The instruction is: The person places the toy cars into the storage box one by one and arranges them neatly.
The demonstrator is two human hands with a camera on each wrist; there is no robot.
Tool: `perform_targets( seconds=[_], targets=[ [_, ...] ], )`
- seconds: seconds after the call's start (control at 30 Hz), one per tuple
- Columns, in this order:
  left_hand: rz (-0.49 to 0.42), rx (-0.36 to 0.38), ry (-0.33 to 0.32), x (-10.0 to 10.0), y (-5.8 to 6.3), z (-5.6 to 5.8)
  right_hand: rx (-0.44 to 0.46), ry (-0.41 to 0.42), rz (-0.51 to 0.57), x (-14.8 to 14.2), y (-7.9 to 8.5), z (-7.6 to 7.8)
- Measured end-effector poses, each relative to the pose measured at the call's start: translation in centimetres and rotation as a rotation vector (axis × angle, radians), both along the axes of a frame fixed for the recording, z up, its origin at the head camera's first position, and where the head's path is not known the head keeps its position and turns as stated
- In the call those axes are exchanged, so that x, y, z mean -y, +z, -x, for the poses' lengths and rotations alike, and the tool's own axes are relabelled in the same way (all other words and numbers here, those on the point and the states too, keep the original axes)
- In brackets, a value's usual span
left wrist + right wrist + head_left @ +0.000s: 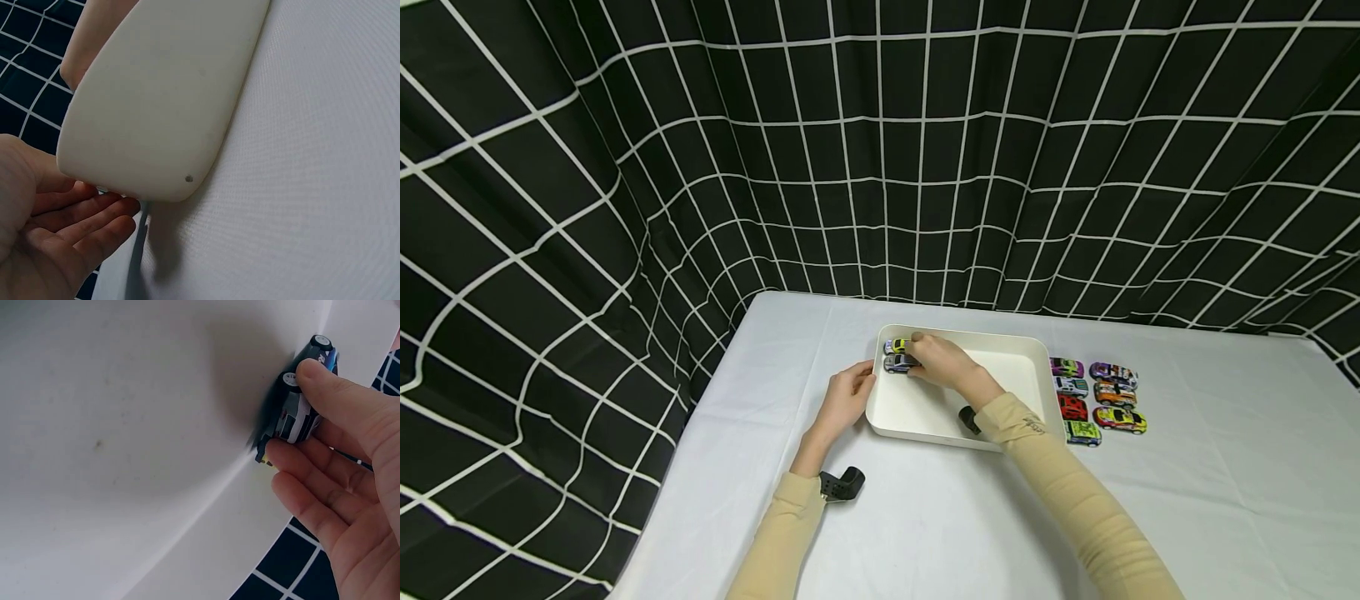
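My right hand [943, 362] reaches into the white tray [1026, 404] at its far left corner. Thumb and fingers pinch a dark toy car [299, 403], whose wheels face the thumb in the right wrist view. In the head view this dark grey car [898, 363] lies beside a yellow-and-white toy car [895, 345], partly covered by the fingers. My left hand [847, 393] touches the outside of the tray's left end. In the left wrist view its fingers [103, 219] are loosely extended against the tray's end, with some fingertips hidden behind it.
Right of the tray, toy cars stand in two columns, among them a red car [1072, 407], an orange car [1115, 393] and a yellow-and-red car [1120, 419]. A white cloth covers the table [925, 517]. A black gridded curtain [940, 167] hangs behind and at the left.
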State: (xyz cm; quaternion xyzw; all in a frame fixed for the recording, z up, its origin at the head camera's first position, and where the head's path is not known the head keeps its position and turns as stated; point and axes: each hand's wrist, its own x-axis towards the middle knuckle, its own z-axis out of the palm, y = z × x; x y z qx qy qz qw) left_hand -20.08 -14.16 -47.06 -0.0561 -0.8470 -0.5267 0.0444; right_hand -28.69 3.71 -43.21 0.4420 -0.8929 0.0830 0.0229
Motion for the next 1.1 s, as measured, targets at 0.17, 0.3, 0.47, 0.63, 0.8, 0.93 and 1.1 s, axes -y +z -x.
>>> perform_targets(
  seconds=[0.17, 0.3, 0.47, 0.63, 0.8, 0.93, 1.1],
  targets=[
    [-0.007, 0.009, 0.003, 0.0, 0.1, 0.0, -0.011, -0.012, 0.010, 0.1, -0.1, 0.0],
    [-0.014, 0.012, 0.007, -0.1, 0.2, 0.0, -0.027, -0.016, 0.018, 0.2, -0.2, 0.0],
    [-0.012, -0.003, 0.002, 0.0, 0.1, -0.1, -0.046, -0.018, 0.025, 0.2, -0.4, 0.1],
    [-0.009, -0.012, 0.006, 0.0, 0.1, 0.0, -0.054, -0.027, 0.023, 0.3, -0.4, 0.1],
    [-0.007, -0.002, 0.011, -0.1, 0.1, 0.0, -0.060, -0.024, 0.033, 0.0, -0.2, 0.0],
    [-0.005, 0.006, 0.010, -0.2, 0.2, -0.1, -0.053, -0.024, 0.047, -0.3, 0.0, -0.1],
    [-0.001, 0.002, 0.017, -0.2, 0.3, -0.1, -0.076, -0.004, 0.047, -0.7, 0.3, -0.3]
  ],
)
